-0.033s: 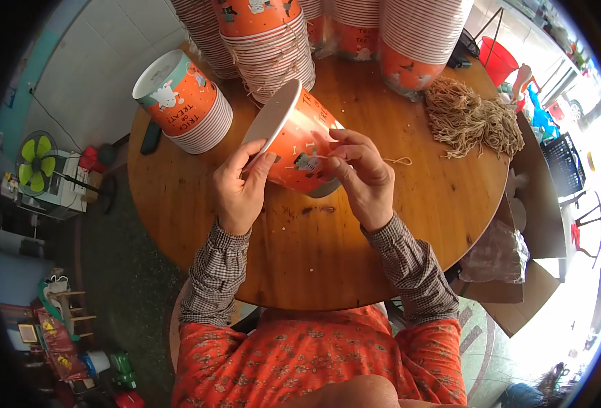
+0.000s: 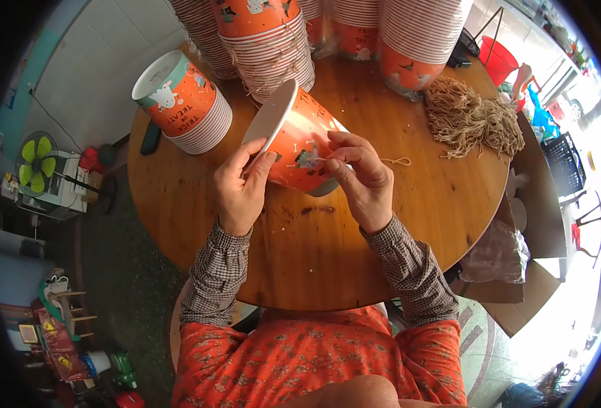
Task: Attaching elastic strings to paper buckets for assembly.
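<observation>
An orange paper bucket [image 2: 299, 139] with Halloween pictures is tilted over the table in front of me. My left hand [image 2: 240, 187] grips it at the rim, thumb outside and fingers reaching toward the inside. Against the bucket's printed side, my right hand [image 2: 361, 178] pinches a thin cord between thumb and fingertips. A looped tail of this cord [image 2: 399, 161] sticks out to the right of that hand. The part of the cord at the bucket wall is too small to make out clearly. A heap of loose beige cords [image 2: 470, 119] lies at the right.
A short stack of like buckets [image 2: 190, 112] leans on its side at the left, by a dark phone [image 2: 151, 138]. Taller stacks [image 2: 266, 54] stand at the back, some with cords hanging on them. The round wooden table [image 2: 300, 262] curves around in front of me.
The bucket has turned very slightly in my hands, and my right fingertips have shifted a little along its side. Both hands keep their grips.
</observation>
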`<state>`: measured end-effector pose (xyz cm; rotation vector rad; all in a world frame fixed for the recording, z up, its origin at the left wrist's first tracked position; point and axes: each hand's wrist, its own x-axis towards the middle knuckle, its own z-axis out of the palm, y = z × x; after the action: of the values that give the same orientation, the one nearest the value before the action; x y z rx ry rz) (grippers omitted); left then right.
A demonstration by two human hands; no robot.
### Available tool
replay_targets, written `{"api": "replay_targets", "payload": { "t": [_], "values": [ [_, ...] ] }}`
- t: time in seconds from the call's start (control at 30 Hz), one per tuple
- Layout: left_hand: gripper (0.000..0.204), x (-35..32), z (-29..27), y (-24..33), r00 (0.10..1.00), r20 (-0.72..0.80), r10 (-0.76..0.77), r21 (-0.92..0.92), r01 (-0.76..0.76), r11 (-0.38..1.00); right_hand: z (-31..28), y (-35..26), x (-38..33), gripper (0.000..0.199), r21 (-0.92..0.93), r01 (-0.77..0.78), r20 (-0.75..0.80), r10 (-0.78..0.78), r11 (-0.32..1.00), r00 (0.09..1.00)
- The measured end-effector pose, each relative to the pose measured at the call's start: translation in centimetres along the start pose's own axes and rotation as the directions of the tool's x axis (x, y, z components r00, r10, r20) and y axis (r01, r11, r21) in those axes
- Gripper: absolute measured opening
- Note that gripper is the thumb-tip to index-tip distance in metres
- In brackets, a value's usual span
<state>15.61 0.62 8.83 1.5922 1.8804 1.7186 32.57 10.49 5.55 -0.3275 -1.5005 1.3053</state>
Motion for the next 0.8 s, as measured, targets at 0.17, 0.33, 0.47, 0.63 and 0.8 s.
{"api": "replay_targets", "payload": {
  "t": [0.17, 0.33, 0.47, 0.63, 0.8],
  "values": [
    [0.042, 0.7, 0.7, 1.5, 0.964, 0.198, 0.178, -0.116, -0.157, 0.981, -0.9, 1.1, -0.1, 0.005, 0.061, -0.077, -0.083, 0.082, 0.995, 0.993],
    [0.06, 0.4, 0.4, 1.3, 0.857, 0.463, 0.224, 0.074, -0.289, 0.954, -2.8, 4.6, 0.3, 0.01, 0.308, -0.309, -0.102, 0.354, 0.9, 0.93],
    [0.053, -0.3, -0.4, -1.1, 0.824, 0.422, 0.379, 0.438, -0.551, 0.71, -3.9, 5.3, 0.6, 0.009, 0.379, -0.398, -0.126, 0.472, 0.835, 0.872],
    [0.052, 0.1, -2.4, -1.6, 0.856, 0.403, 0.323, 0.502, -0.503, 0.704, -3.6, 4.0, 0.9, 0.011, 0.422, -0.37, -0.116, 0.454, 0.828, 0.883],
    [0.034, 0.4, -3.1, -3.7, 0.855, 0.37, 0.365, 0.508, -0.515, 0.691, -3.3, 3.7, 0.7, 0.011, 0.416, -0.381, -0.1, 0.459, 0.825, 0.883]
  ]
}}
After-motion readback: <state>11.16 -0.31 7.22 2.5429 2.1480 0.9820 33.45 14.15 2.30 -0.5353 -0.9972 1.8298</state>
